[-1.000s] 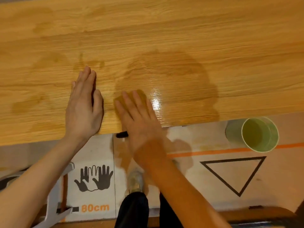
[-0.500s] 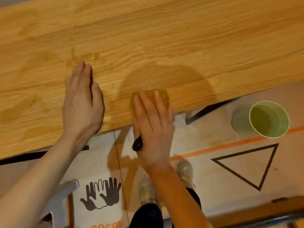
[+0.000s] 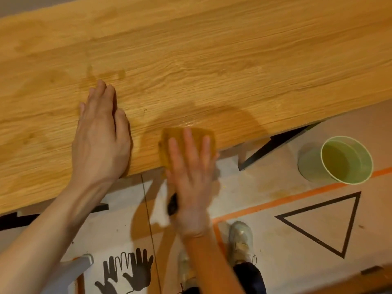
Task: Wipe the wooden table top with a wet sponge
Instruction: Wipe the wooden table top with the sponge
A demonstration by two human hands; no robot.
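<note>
On the floor at four o'clock stands a green cup (image 3: pixel 339 160). Right hand (image 3: pixel 192 177), fingers spread, presses the sponge (image 3: pixel 180 136) at the wooden table top's (image 3: pixel 212 60) near edge; left hand (image 3: pixel 99 139) lies flat, fingers together.

Wet-glossy wood-grain table top (image 3: pixel 212 60)

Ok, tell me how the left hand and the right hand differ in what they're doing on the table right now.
The left hand lies bare and flat on the wooden table top; the right hand presses a sponge at the near edge. The left hand rests wholly on the wood, while the right hand's palm and wrist hang past the edge. The left hand looks sharp, the right hand blurred. Both are palm down, fingers extended.
</note>
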